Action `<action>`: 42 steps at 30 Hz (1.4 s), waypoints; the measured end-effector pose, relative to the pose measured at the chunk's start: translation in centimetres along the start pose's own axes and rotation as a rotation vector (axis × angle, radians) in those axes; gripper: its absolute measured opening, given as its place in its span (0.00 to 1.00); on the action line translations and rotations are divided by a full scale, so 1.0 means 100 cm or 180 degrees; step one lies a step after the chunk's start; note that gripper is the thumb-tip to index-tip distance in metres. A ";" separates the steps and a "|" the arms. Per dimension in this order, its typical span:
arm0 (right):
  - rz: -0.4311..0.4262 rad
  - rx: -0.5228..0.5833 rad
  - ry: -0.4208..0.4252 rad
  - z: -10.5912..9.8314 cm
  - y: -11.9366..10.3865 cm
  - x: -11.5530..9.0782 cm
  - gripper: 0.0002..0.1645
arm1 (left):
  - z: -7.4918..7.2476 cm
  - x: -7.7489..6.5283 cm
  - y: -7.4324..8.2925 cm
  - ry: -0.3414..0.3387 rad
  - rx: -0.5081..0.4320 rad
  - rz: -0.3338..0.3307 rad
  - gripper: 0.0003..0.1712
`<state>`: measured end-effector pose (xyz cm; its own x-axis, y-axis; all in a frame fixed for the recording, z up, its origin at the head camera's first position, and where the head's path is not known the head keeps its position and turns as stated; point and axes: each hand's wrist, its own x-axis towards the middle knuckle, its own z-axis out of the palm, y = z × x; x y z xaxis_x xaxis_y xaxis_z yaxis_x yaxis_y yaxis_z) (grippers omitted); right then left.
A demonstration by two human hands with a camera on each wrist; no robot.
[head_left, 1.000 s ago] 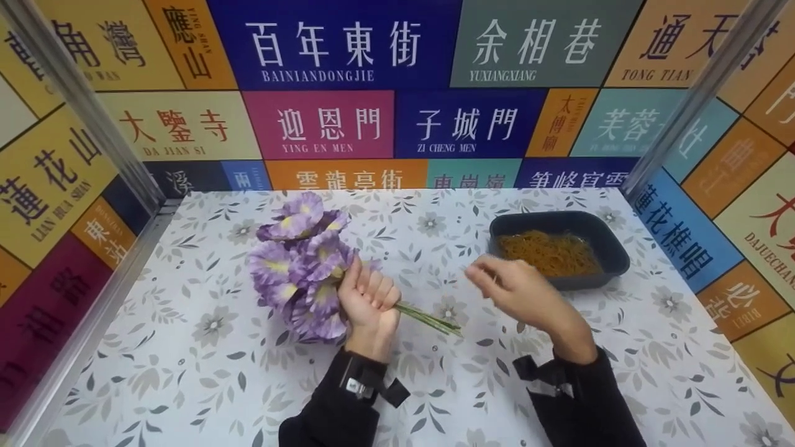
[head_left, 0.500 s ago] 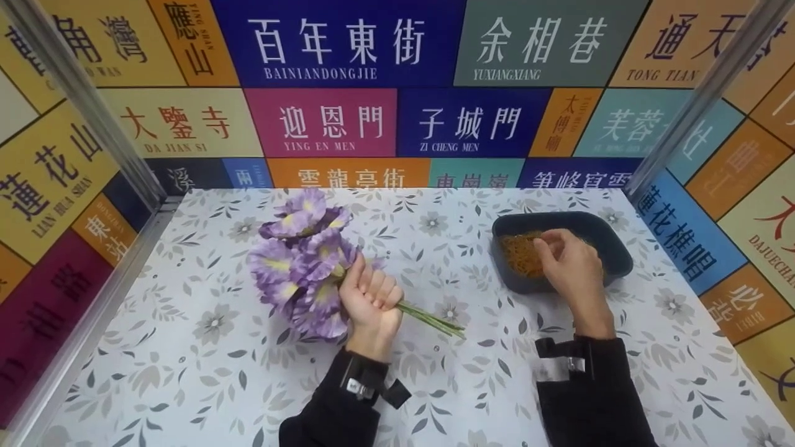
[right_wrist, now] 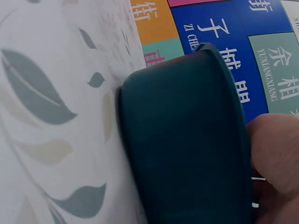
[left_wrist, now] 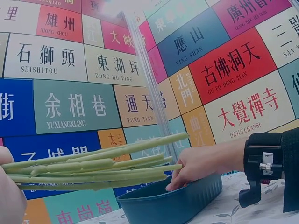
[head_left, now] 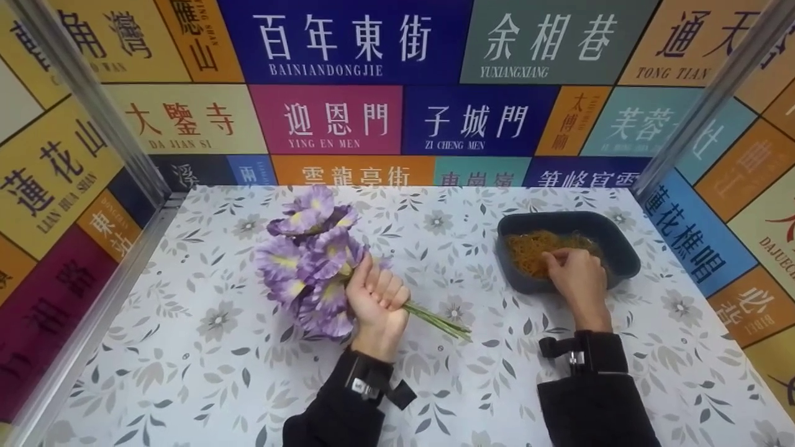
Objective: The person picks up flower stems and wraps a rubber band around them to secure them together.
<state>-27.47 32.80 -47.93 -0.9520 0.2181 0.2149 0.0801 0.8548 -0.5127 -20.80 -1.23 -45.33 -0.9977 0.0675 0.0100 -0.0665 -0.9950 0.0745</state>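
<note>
My left hand (head_left: 377,304) grips a bunch of purple artificial flowers (head_left: 304,276) by the stems, just below the blooms. The blooms lean left, and the green stems (head_left: 440,321) stick out to the lower right; the left wrist view shows their cut ends (left_wrist: 170,160) close up. My right hand (head_left: 579,279) reaches over the near rim of a dark blue-green plastic tub (head_left: 623,264). Its thumb and index finger come together at thin orange-brown loops, which look like rubber bands (head_left: 528,248). I cannot tell whether the fingertips pinch one.
A white tablecloth (head_left: 217,379) with grey leaf prints covers the table. Panels of coloured signs (head_left: 348,49) wall in the back and sides, with metal posts (head_left: 695,105) at the corners. Both wrists wear black straps (head_left: 599,352).
My right hand has moved right from beside the tub to over it, then lowered its fingertips to the loops. The left hand keeps its grip on the flowers, and the head view shifts slightly.
</note>
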 end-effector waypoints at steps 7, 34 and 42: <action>0.0339 -0.0403 -0.0542 0.000 -0.001 0.002 0.31 | -0.001 -0.003 -0.006 0.0047 0.0103 -0.0050 0.33; -0.0305 0.0177 0.0252 -0.023 -0.021 0.003 0.17 | 0.003 0.000 0.000 0.0085 0.0031 -0.0012 0.33; -0.0796 0.0386 0.0440 -0.040 -0.046 -0.005 0.11 | 0.001 0.001 0.004 -0.0028 0.0010 0.0000 0.33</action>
<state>-26.22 30.61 -42.32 -0.8878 0.0773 0.4537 -0.1953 0.8294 -0.5234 -20.97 -1.57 -45.16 -0.9975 0.0682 0.0188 -0.0666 -0.9948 0.0777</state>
